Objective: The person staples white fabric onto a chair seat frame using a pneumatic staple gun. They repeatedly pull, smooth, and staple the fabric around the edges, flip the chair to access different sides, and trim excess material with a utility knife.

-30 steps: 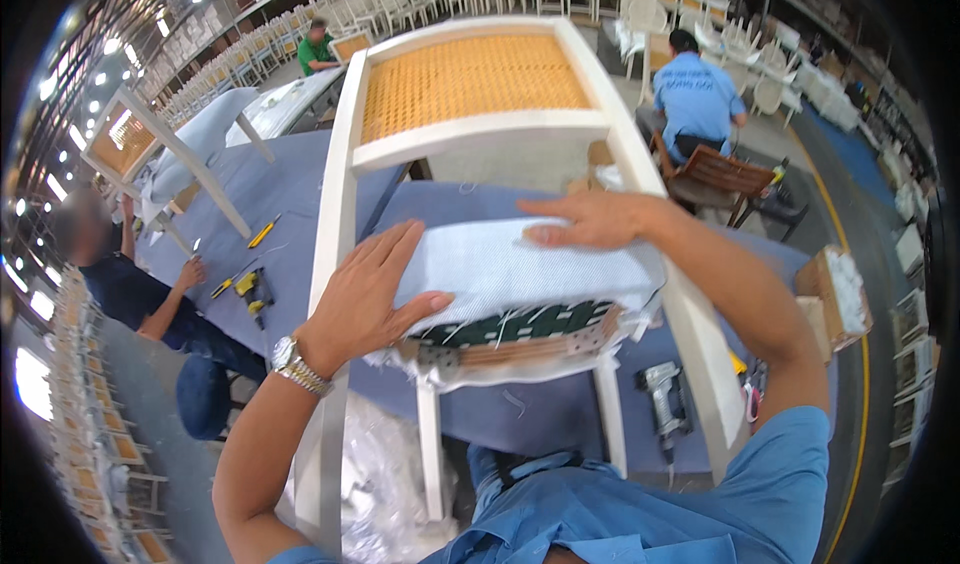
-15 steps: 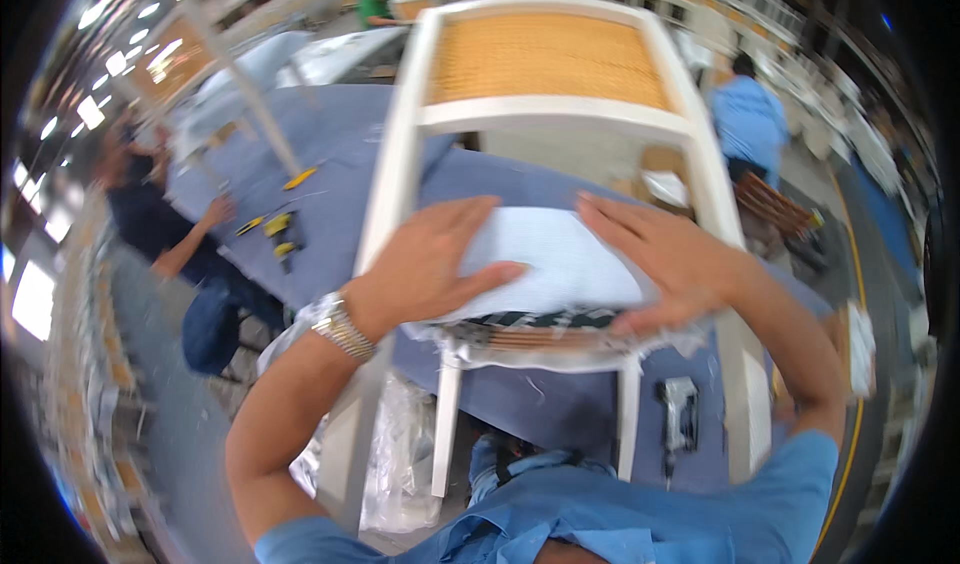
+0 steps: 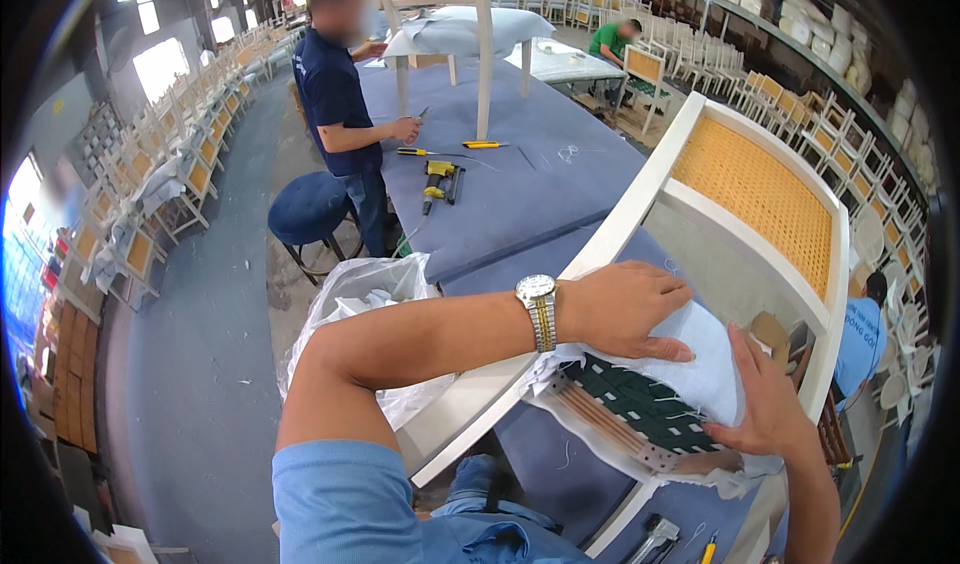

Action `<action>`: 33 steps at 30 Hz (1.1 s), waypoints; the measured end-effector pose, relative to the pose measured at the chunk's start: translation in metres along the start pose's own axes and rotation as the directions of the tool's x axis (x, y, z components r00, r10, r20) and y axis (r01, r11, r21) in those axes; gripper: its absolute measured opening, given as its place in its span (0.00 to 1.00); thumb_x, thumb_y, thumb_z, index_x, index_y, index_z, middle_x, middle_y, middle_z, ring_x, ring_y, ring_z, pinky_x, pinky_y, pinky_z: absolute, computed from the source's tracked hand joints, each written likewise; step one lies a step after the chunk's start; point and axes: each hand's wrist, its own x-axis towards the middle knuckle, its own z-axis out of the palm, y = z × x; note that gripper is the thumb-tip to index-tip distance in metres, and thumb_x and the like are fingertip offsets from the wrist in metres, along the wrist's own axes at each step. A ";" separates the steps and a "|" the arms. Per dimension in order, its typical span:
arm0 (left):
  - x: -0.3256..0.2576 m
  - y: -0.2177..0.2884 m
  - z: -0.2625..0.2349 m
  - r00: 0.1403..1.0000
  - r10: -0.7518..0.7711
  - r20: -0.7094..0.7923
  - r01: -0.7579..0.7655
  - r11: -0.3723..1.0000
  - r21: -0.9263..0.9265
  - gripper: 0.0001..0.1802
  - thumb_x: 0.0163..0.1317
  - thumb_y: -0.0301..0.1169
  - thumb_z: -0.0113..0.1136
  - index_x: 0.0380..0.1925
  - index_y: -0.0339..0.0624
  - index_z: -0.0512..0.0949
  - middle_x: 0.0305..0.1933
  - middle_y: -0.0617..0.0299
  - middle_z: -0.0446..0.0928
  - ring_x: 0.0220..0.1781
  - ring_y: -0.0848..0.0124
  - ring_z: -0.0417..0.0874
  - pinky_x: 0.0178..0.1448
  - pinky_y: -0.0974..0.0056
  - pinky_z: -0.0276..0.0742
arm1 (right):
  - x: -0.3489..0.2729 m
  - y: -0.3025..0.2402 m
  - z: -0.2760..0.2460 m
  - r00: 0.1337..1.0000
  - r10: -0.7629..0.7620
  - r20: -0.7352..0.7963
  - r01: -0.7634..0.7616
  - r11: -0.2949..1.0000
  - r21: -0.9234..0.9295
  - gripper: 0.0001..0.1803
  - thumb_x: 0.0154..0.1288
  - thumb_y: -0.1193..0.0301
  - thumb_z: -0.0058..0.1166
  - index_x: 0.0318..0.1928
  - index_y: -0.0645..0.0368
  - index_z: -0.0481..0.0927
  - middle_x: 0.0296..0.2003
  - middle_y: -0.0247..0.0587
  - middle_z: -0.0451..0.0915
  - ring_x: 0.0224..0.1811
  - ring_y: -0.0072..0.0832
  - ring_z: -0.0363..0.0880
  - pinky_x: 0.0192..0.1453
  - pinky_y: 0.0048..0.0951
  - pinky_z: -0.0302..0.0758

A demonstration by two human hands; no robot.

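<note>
A white wooden chair [image 3: 640, 214] with a woven cane back [image 3: 750, 199] lies tilted on the blue padded workbench. Its seat shows green webbing [image 3: 650, 414] underneath and is wrapped in pale blue-white fabric [image 3: 705, 359]. My left hand [image 3: 625, 309], a metal watch on its wrist, presses flat on the fabric at the seat's upper side. My right hand [image 3: 765, 404] grips the fabric at the seat's right edge, fingers curled over it.
A clear plastic bag [image 3: 365, 294] hangs at the bench's near left. A stapler [image 3: 438, 179] and yellow-handled tools [image 3: 480, 145] lie on the blue workbench [image 3: 540, 184], where a person in dark blue [image 3: 345, 104] stands by another chair. A blue stool [image 3: 310, 209] is beside that person. Rows of chairs line the walls.
The view has swung left and tilted, so the chair now lies at the right. Both hands stay on the seat fabric; the right hand has shifted to the seat's right edge.
</note>
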 end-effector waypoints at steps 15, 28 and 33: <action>0.033 0.008 -0.030 0.918 -0.129 0.375 0.104 0.991 0.086 0.47 0.66 0.63 0.56 0.64 0.26 0.69 0.66 0.36 0.72 0.66 0.45 0.76 0.70 0.51 0.71 | -0.141 0.029 0.002 0.863 0.230 -0.449 -0.108 0.954 0.281 0.49 0.53 0.41 0.65 0.67 0.62 0.73 0.65 0.62 0.73 0.68 0.57 0.73 0.70 0.50 0.68; 0.159 -0.030 0.063 0.605 0.182 0.775 0.196 0.910 -0.366 0.57 0.64 0.75 0.41 0.70 0.29 0.64 0.71 0.33 0.65 0.75 0.46 0.66 0.78 0.52 0.59 | -0.051 0.036 0.017 0.971 0.228 -0.078 -0.222 0.972 0.072 0.73 0.27 0.64 0.84 0.76 0.62 0.52 0.73 0.60 0.60 0.73 0.57 0.62 0.76 0.54 0.60; 0.160 -0.011 0.061 0.549 0.242 0.800 0.227 0.878 -0.421 0.56 0.62 0.72 0.50 0.70 0.29 0.64 0.67 0.32 0.70 0.67 0.43 0.74 0.70 0.52 0.69 | -0.053 0.036 0.026 0.964 0.240 -0.111 -0.230 0.968 0.100 0.73 0.25 0.64 0.85 0.76 0.59 0.54 0.71 0.60 0.62 0.72 0.56 0.64 0.75 0.53 0.62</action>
